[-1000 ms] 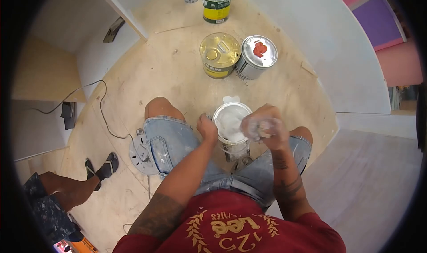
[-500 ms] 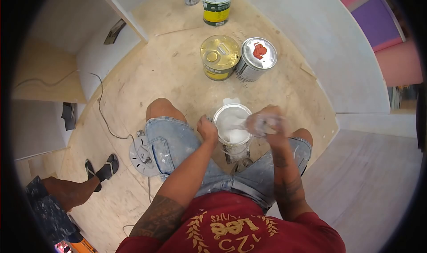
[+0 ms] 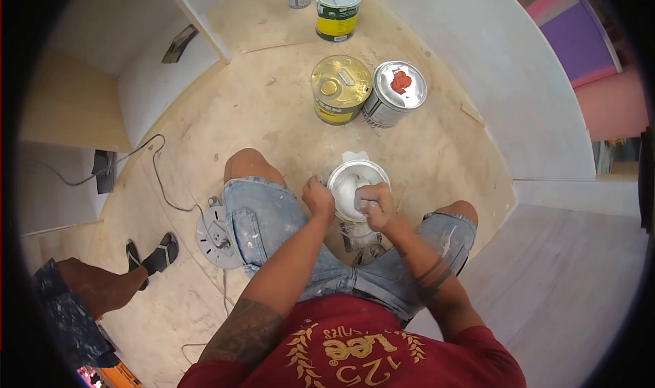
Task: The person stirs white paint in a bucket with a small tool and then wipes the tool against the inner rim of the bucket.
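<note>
Working the white mass (image 3: 346, 183) in the tub (image 3: 344, 218)

My right hand (image 3: 374, 205) was clenched over the right part of the tub, which stood directly beneath it; what the fist closed around was hidden, so I couldn't tell. White mass showed just to the left of it. My left hand (image 3: 318, 198) was curled at the near left side of the rim; whether it gripped or merely rested there, I couldn't tell. I judged this a mixing step, and a further stroke would have called for a steady tub and a controlled wrist.

Around my hands spread a pale, stained wooden floor (image 3: 273, 115). Ahead of them, a gold-lidded can (image 3: 341, 88) and a silver can (image 3: 394, 96) stood side by side, an open green-and-yellow can (image 3: 336, 25) farther off. Well to their right rose a pale wall (image 3: 477, 60); to their left, beyond a cord (image 3: 158, 173), was someone's sandalled foot (image 3: 162, 255).
</note>
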Demonstrator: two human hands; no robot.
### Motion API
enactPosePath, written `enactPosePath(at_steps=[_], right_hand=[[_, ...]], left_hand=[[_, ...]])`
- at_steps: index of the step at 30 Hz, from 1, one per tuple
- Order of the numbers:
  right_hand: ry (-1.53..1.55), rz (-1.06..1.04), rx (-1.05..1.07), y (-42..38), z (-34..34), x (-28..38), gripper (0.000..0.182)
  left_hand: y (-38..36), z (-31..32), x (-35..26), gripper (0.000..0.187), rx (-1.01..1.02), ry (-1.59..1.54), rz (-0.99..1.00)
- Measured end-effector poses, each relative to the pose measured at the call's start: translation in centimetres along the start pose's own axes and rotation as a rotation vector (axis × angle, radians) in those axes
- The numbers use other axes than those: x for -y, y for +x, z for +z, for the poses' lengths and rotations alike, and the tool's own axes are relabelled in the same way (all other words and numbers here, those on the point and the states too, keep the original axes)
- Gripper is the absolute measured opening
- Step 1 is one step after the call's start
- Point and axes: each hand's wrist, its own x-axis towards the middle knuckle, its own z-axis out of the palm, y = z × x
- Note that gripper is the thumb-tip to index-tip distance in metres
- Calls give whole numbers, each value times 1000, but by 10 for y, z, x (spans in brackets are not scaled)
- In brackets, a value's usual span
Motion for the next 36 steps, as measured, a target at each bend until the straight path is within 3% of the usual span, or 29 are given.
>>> enactPosePath(at_steps=[4, 6, 8, 9, 11, 12, 14, 15, 17, 20, 21, 22, 24, 25, 27, 28, 30, 31, 32, 34, 35, 36], right_hand=[[-110, 273, 23, 13, 20, 36, 23], [-110, 285, -19, 5, 14, 48, 30], [58, 242, -399, -8, 3, 58, 39], [53, 262, -397, -3, -7, 68, 39], [318, 133, -190, 19, -24, 80, 43], [320, 134, -195, 10, -15, 55, 43], [382, 142, -485, -11, 10, -17, 40], [380, 130, -489, -7, 14, -15, 40], [17, 316, -337, 2, 19, -13, 39], [-13, 163, -328, 27, 13, 65, 39], [206, 284, -490, 19, 13, 73, 37], [206, 311, -488, 14, 1, 68, 37], [483, -70, -13, 22, -33, 51, 39], [486, -70, -16, 12, -25, 26, 39], [426, 42, -435, -10, 0, -32, 35], [423, 21, -429, -4, 7, -27, 35], [-238, 131, -426, 5, 21, 3, 38], [-18, 361, -422, 18, 21, 43, 43], [-15, 354, -415, 20, 15, 37, 43], [37, 108, -492, -5, -1, 26, 38], [34, 110, -496, -3, -9, 18, 38], [234, 4, -378, 6, -17, 10, 33]], left_hand=[[12, 6, 10, 55, -3, -55, 41], [13, 7, 14, 54, -3, -18, 31], [10, 5, 6, 54, 10, 3, 48], [6, 2, 8, 54, 21, 32, 63], [8, 5, 9, 54, 26, -12, 45], [9, 3, 10, 54, 29, -58, 36], [6, 0, 9, 53, 21, -33, 38], [4, 0, 6, 53, 11, -14, 37], [1, 1, 1, 53, 13, -41, 26], [15, 4, 7, 53, 49, -36, 49], [13, 0, 14, 53, 72, -8, 57], [10, -2, 23, 53, 66, 7, 36], [4, 3, 3, 54, 5, -27, -3], [4, 2, 3, 54, 4, -24, -1], [7, 2, 6, 54, 2, 5, 10], [10, 5, 6, 54, 5, -12, 24], [14, 3, 17, 54, 25, -7, 29], [16, 0, 17, 54, 22, -1, 32], [19, 4, 13, 54, 33, 14, 53], [10, -5, 23, 54, 42, 65, 35], [6, -4, 10, 54, 60, 27, 13], [6, -1, 3, 54, 77, -16, -7]])
